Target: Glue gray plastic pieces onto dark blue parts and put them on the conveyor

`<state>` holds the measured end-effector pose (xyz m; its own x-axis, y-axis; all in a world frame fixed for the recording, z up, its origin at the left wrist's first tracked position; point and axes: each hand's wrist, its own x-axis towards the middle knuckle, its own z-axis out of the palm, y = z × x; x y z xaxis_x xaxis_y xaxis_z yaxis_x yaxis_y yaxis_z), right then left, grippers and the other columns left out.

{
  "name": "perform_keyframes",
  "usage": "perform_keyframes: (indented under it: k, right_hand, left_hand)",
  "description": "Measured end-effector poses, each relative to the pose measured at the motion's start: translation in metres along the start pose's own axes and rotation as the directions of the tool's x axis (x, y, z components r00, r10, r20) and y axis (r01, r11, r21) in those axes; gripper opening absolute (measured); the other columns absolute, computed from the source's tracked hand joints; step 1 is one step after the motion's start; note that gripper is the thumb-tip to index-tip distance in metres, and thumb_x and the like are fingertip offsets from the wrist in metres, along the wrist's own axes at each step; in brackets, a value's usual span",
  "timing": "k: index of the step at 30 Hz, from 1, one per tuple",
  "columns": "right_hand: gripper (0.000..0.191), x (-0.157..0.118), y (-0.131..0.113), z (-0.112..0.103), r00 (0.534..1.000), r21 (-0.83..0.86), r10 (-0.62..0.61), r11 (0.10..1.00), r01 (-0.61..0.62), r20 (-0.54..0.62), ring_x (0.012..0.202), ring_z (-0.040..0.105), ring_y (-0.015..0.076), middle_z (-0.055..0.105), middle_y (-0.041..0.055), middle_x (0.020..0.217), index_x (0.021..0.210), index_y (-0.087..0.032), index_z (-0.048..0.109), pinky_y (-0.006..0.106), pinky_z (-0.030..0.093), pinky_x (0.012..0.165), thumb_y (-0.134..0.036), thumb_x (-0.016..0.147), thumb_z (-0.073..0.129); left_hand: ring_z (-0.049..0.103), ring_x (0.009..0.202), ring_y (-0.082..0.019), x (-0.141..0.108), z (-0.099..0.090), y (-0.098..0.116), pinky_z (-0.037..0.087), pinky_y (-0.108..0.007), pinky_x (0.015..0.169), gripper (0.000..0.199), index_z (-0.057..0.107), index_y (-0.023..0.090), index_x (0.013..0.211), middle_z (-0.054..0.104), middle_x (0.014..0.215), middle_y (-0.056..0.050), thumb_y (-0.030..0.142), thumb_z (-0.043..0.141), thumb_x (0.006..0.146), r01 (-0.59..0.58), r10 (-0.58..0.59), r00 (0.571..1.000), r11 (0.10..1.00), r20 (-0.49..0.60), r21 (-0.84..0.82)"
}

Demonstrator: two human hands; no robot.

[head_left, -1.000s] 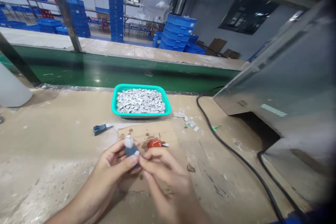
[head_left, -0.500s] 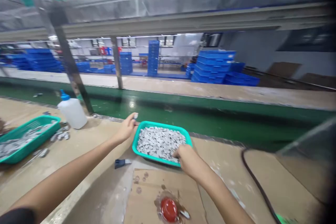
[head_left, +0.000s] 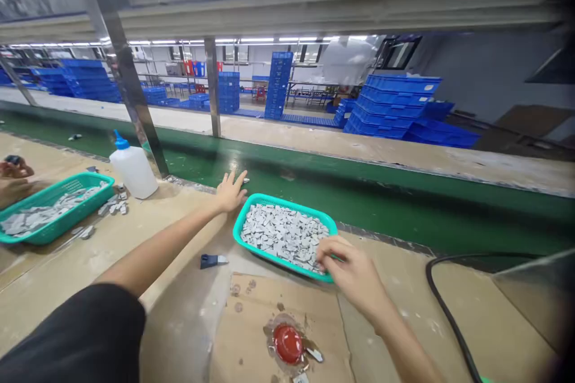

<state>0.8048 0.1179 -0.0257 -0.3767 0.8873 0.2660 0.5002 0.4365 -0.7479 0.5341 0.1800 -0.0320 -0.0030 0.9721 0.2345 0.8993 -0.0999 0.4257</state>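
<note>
A teal basket (head_left: 246,219) full of small grey pieces (head_left: 283,233) stands on the bench in front of me. My left hand (head_left: 230,191) reaches past the basket's far left corner to the edge of the green conveyor belt (head_left: 386,209), fingers spread and holding nothing. A small pale item (head_left: 246,180) lies at its fingertips. My right hand (head_left: 353,270) rests over the basket's near right corner, fingers curled down among the grey pieces; whether they grip one is hidden.
A red cap (head_left: 287,343) sits on a stained cardboard sheet (head_left: 251,323) near me, a small blue part (head_left: 211,261) to its left. A white bottle (head_left: 133,171), a second teal basket (head_left: 78,216) and another person's hand (head_left: 13,169) are at left. A black cable (head_left: 449,311) runs at right.
My hands left the small blue part they held together. The left hand reached to the belt and has now spread its fingers; the right went into the basket and has drawn back slightly.
</note>
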Motion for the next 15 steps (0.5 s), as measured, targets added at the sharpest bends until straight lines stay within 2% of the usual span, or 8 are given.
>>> perform_keyframes:
  k: [2, 5, 8, 10, 11, 12, 14, 15]
  right_hand:
    - [0.020, -0.021, -0.010, -0.002, 0.999, 0.270, 0.005, 0.963, 0.004, -0.032, 0.064, 0.054, 0.0141, 0.050, 0.0011, 0.066, 0.053, -0.019, 0.044, 0.025, 0.046, 0.057, -0.017, 0.072, 0.050]
    - [0.013, -0.055, -0.027, 0.007, 0.996, 0.590, 0.092, 0.803, -0.087, 0.023, 0.054, 0.055, 0.0121, 0.053, -0.0011, 0.068, 0.066, -0.021, 0.047, 0.024, 0.048, 0.051, -0.019, 0.072, 0.059]
    - [0.006, -0.083, -0.041, 0.026, 0.978, 0.623, 0.176, 0.755, -0.205, 0.108, 0.053, 0.058, 0.0133, 0.055, 0.0007, 0.069, 0.076, -0.021, 0.056, 0.025, 0.050, 0.050, -0.018, 0.073, 0.060]
    - [0.004, -0.098, -0.051, 0.039, 0.983, 0.566, 0.176, 0.806, -0.172, 0.047, 0.053, 0.058, 0.0133, 0.056, 0.0019, 0.071, 0.073, -0.019, 0.058, 0.025, 0.051, 0.049, -0.016, 0.072, 0.060]
    - [0.006, -0.105, -0.057, 0.045, 0.990, 0.503, 0.142, 0.857, -0.116, -0.013, 0.056, 0.059, 0.0140, 0.056, 0.0024, 0.072, 0.072, -0.019, 0.059, 0.025, 0.051, 0.050, -0.013, 0.071, 0.060]
    - [0.009, -0.112, -0.064, 0.051, 0.993, 0.408, 0.087, 0.912, -0.048, -0.077, 0.059, 0.059, 0.0149, 0.057, 0.0029, 0.073, 0.072, -0.020, 0.059, 0.025, 0.051, 0.052, -0.011, 0.070, 0.060]
    - [0.018, -0.126, -0.081, 0.063, 0.982, 0.165, -0.046, 0.983, 0.077, -0.183, 0.065, 0.059, 0.0152, 0.058, 0.0028, 0.072, 0.075, -0.021, 0.059, 0.023, 0.051, 0.055, -0.004, 0.070, 0.056]
    - [0.022, -0.133, -0.089, 0.069, 0.969, 0.050, -0.104, 0.992, 0.118, -0.225, 0.065, 0.059, 0.0144, 0.058, 0.0025, 0.070, 0.077, -0.022, 0.059, 0.022, 0.051, 0.055, -0.001, 0.070, 0.053]
  left_hand:
    - [0.032, 0.118, -0.027, -0.048, -0.005, -0.005, 0.025, -0.044, 0.098, 0.040, 0.042, 0.018, 0.121, 0.040, 0.126, -0.012, 0.021, 0.043, 0.082, -0.066, 0.068, 0.998, 0.995, 0.019, -0.072]
    - [0.050, 0.096, -0.025, -0.111, -0.013, -0.013, 0.037, -0.036, 0.085, 0.032, 0.056, 0.024, 0.106, 0.056, 0.102, -0.008, 0.027, 0.054, 0.074, -0.105, 0.127, 0.986, 0.976, 0.110, -0.189]
    - [0.053, 0.082, -0.024, -0.144, -0.021, -0.020, 0.039, -0.034, 0.075, 0.019, 0.061, 0.021, 0.091, 0.057, 0.084, -0.008, 0.024, 0.052, 0.074, -0.064, 0.109, 0.981, 0.965, 0.163, -0.256]
    - [0.052, 0.078, -0.023, -0.157, -0.028, -0.015, 0.038, -0.033, 0.072, 0.015, 0.058, 0.020, 0.085, 0.056, 0.081, -0.008, 0.024, 0.046, 0.078, 0.010, 0.062, 0.980, 0.933, 0.190, -0.359]
    - [0.052, 0.073, -0.021, -0.165, -0.031, -0.009, 0.039, -0.032, 0.069, 0.014, 0.055, 0.020, 0.084, 0.055, 0.080, -0.007, 0.026, 0.042, 0.080, 0.087, 0.030, 0.973, 0.870, 0.228, -0.486]
    - [0.052, 0.069, -0.018, -0.175, -0.033, 0.000, 0.039, -0.030, 0.066, 0.014, 0.051, 0.021, 0.084, 0.054, 0.079, -0.005, 0.028, 0.040, 0.081, 0.192, 0.001, 0.957, 0.750, 0.291, -0.633]
    - [0.048, 0.058, -0.014, -0.199, -0.034, 0.023, 0.038, -0.027, 0.057, 0.013, 0.045, 0.023, 0.082, 0.050, 0.073, -0.001, 0.032, 0.036, 0.083, 0.418, 0.002, 0.892, 0.379, 0.452, -0.826]
    - [0.045, 0.056, -0.012, -0.212, -0.032, 0.035, 0.037, -0.025, 0.055, 0.011, 0.043, 0.023, 0.080, 0.047, 0.072, 0.001, 0.033, 0.038, 0.083, 0.479, 0.032, 0.864, 0.250, 0.502, -0.841]
